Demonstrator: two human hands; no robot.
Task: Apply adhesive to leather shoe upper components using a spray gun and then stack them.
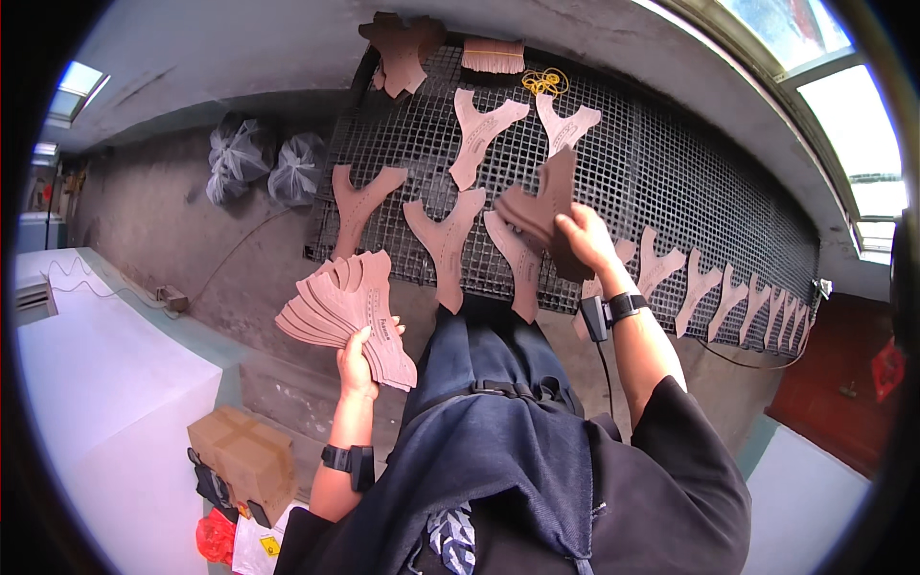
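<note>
My left hand (pixel 356 369) grips a fanned stack of pinkish-brown Y-shaped flat pieces (pixel 345 311), thumb on top, in front of the black mesh rack (pixel 613 182). My right hand (pixel 589 238) holds a darker brown flat piece (pixel 551 206) over the rack; whether it is one piece or more I cannot tell. Similar Y-shaped pieces lie spread on the mesh: one (pixel 364 199) at the left, one (pixel 447 240) in the middle, and one (pixel 516 261) just left of the dark piece. Farther back are two more, one (pixel 484 134) beside another (pixel 567 125).
Several Y-shaped pieces (pixel 700 287) line the rack's near right edge. At its far side are a brown stack (pixel 398 53), a banded bundle (pixel 494 56) and yellow rubber bands (pixel 544 82). Filled plastic bags (pixel 240 158) lie on the floor; a cardboard box (pixel 244 455) stands lower left.
</note>
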